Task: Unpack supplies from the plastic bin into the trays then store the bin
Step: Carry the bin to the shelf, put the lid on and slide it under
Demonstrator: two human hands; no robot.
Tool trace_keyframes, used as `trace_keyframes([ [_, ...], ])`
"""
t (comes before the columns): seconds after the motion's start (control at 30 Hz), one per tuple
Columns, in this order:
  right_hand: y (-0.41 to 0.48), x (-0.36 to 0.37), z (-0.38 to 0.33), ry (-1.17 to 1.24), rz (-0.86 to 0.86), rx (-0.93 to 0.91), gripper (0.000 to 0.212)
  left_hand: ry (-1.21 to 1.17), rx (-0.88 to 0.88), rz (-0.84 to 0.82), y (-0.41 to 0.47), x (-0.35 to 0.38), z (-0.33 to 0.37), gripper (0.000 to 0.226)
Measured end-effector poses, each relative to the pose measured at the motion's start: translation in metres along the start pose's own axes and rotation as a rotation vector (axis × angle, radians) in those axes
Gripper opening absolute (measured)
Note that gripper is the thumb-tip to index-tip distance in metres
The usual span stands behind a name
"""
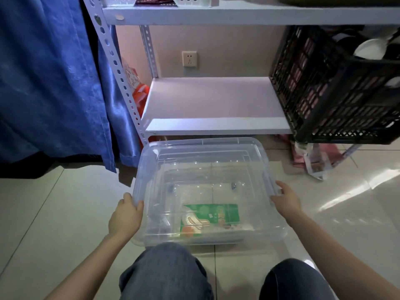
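Both hands grip the clear, rectangular plastic bin [207,187] by its side rims: the left hand [126,217] curls over the left edge, the right hand [285,199] over the right. The bin sits low in the centre of the frame on the pale tiled floor [43,213], just in front of the white metal shelf [212,100]. To store it well, keep it level and slide it straight onto that bare shelf, beside the black lattice crate [337,87]. It looks nearly empty; a green printed packet [213,215] shows at the bottom, in or under it.
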State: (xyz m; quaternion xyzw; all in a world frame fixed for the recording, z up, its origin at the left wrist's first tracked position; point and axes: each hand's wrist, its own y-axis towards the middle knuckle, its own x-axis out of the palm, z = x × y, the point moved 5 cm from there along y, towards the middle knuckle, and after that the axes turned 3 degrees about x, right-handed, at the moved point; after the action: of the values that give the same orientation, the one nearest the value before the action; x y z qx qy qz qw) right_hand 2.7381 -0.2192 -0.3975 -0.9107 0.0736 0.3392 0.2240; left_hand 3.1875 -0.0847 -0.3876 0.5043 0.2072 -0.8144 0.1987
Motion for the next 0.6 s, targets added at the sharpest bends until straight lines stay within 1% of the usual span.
trace_keyframes([
  [0.13,-0.008,-0.005,0.012,0.039,-0.008,0.038,0.056,-0.062,0.011,0.032,-0.011,0.004,-0.009,0.023],
  [0.3,-0.015,0.0,0.03,0.04,-0.079,0.056,0.06,-0.025,0.022,-0.012,-0.01,0.01,-0.021,0.028],
  [0.4,-0.013,0.005,0.028,0.047,-0.091,0.07,0.056,-0.036,-0.012,-0.019,-0.004,0.013,-0.019,0.027],
  [0.5,-0.001,0.006,0.016,-0.028,-0.073,0.042,0.042,-0.13,-0.104,-0.049,0.013,0.013,-0.019,0.032],
  [0.6,0.01,0.006,0.01,-0.013,-0.062,0.05,0.039,-0.338,-0.21,-0.158,0.027,0.017,-0.016,0.043],
])
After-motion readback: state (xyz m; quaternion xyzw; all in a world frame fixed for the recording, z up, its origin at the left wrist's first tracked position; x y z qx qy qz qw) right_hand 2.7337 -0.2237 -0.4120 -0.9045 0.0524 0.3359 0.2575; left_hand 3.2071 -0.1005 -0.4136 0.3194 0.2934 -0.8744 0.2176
